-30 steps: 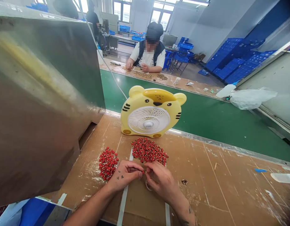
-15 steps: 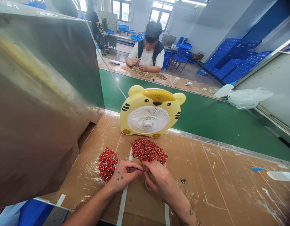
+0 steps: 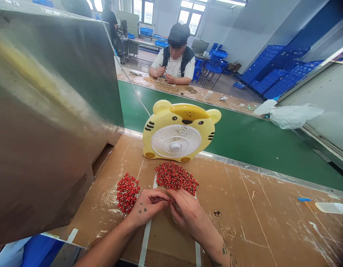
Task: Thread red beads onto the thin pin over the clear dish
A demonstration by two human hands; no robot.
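My left hand is closed in a pinch, thumb against forefinger. A tiny red piece shows at its fingertips, mostly hidden by the fingers. From the other side my right hand pinches at the same piece, so the fingertips of both hands meet. Just beyond them lies a wide heap of small red parts with gold-coloured ends. To the left of my left hand is a smaller pile of similar red parts. Both piles rest on the brown cardboard-covered bench.
A yellow animal-faced fan stands behind the heap. On the left rises a large metal housing. A green conveyor belt runs behind the bench, with a co-worker seated across it. A small dark cluster lies right of my hand.
My right fingertips have closed in on the left ones, covering more of the small red piece. The piles stay put. The co-worker's hands have shifted slightly.
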